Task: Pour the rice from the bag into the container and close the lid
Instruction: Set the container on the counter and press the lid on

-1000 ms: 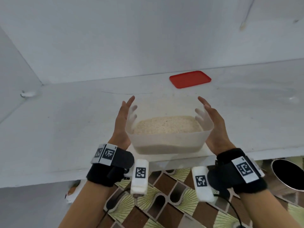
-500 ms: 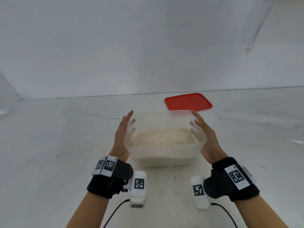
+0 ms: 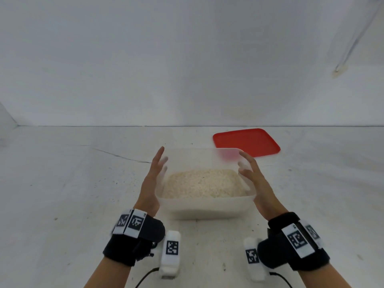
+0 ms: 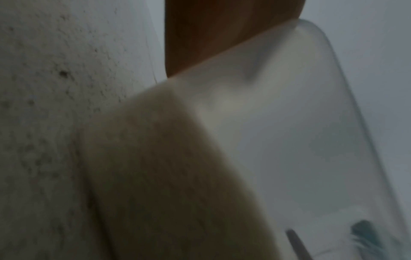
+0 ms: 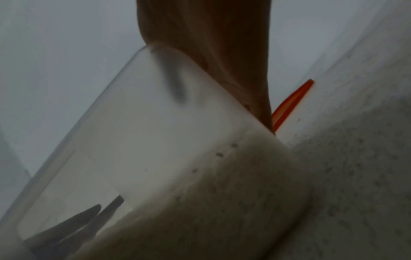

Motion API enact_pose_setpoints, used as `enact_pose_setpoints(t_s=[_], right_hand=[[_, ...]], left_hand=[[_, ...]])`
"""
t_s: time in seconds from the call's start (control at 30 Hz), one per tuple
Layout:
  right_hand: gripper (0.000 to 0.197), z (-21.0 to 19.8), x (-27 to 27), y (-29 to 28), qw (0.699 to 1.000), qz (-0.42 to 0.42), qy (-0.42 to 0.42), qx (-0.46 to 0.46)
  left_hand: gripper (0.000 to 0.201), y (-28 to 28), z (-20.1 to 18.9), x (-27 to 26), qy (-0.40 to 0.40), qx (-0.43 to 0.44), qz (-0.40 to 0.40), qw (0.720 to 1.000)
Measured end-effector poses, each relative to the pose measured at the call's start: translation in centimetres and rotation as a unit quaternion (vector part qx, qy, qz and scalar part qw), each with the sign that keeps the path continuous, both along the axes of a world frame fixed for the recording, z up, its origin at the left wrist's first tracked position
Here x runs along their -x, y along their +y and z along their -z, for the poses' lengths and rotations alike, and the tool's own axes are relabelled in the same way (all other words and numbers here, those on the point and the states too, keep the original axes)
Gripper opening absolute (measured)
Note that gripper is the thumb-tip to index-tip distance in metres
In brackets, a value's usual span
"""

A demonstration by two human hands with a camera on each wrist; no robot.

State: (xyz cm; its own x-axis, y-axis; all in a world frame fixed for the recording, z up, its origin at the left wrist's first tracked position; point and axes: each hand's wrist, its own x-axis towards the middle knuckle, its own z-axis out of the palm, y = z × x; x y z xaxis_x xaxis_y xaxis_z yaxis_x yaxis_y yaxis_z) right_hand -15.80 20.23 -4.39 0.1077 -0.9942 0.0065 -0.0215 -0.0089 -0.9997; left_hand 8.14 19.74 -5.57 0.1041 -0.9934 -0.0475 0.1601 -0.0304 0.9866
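Note:
A translucent plastic container (image 3: 205, 206) stands on the white counter (image 3: 83, 194), with white rice (image 3: 201, 183) filling its lower part. My left hand (image 3: 154, 173) lies flat against its left wall with fingers straight and pointing away from me. My right hand (image 3: 252, 175) is against the right wall, fingers nearly straight. The red lid (image 3: 245, 142) lies flat behind the container, to the right. The left wrist view shows the container (image 4: 289, 140) wall and rice (image 4: 166, 176) up close. In the right wrist view the container (image 5: 144, 132) fills the frame beside the lid (image 5: 291, 103) edge. No bag is in view.
A white wall (image 3: 187, 59) rises behind the counter. A thin dark crack (image 3: 122, 156) runs across the counter left of the container. Small dark specks dot the surface around it.
The container, held between both hands, has moved away from the counter's front edge toward the lid. The floor below the edge is no longer in view.

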Motion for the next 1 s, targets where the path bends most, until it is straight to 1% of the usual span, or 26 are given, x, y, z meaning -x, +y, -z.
enact_pose_setpoints(t_s=[0.1,0.17,0.23,0.3,0.33,0.37,0.43,0.53,0.6,0.67,0.73,0.83,0.93,1.0], right_hand=[[0.057,0.1,0.4,-0.3,0.999,-0.003,0.046,0.010],[0.051,0.2,0.6,-0.7,0.996,-0.004,0.087,0.019],[0.046,0.0,0.9,-1.2,0.987,0.004,0.158,0.031],[0.049,-0.7,1.2,-1.6,0.971,0.016,0.234,0.053],[0.050,-1.2,1.3,-1.7,0.962,0.022,0.264,0.064],[0.050,-1.9,1.4,-1.8,0.955,0.025,0.287,0.075],[0.047,-3.7,1.7,-2.2,0.945,0.031,0.314,0.090],[0.042,-7.2,2.5,-3.1,0.938,0.029,0.330,0.098],[0.038,-9.3,3.3,-4.1,0.937,0.012,0.336,0.099],[0.035,-10.7,4.2,-5.9,0.932,0.010,0.351,0.095],[0.033,-11.3,5.3,-8.3,0.921,0.022,0.380,0.089],[0.034,-10.2,6.9,-12.1,0.896,0.015,0.441,0.054],[0.039,-7.0,8.4,-15.9,0.865,-0.006,0.502,-0.016],[0.048,-4.4,9.3,-18.0,0.837,-0.008,0.544,-0.068]], left_hand=[[0.034,-0.3,0.0,-0.9,-0.020,-0.003,0.032,0.999],[0.040,-0.5,-0.4,-1.4,-0.073,-0.001,0.056,0.996],[0.049,-1.0,-1.1,-1.6,-0.167,-0.010,0.067,0.984],[0.050,-1.6,-2.3,-1.6,-0.295,-0.009,0.066,0.953],[0.050,-1.7,-3.1,-1.6,-0.346,0.003,0.064,0.936],[0.050,-1.8,-4.2,-1.6,-0.376,0.018,0.068,0.924],[0.044,-1.8,-7.2,-1.3,-0.384,0.046,0.095,0.917],[0.024,-2.4,-12.2,-0.1,-0.365,0.096,0.140,0.915],[0.023,-3.9,-14.6,1.4,-0.352,0.103,0.161,0.916],[0.026,-6.0,-16.0,3.1,-0.349,0.070,0.204,0.912],[0.030,-8.7,-16.5,5.0,-0.350,0.018,0.251,0.902],[0.033,-12.8,-15.7,8.1,-0.366,-0.053,0.260,0.892],[0.040,-16.7,-12.9,10.7,-0.417,-0.127,0.261,0.861],[0.048,-18.9,-10.9,12.0,-0.447,-0.168,0.268,0.837]])
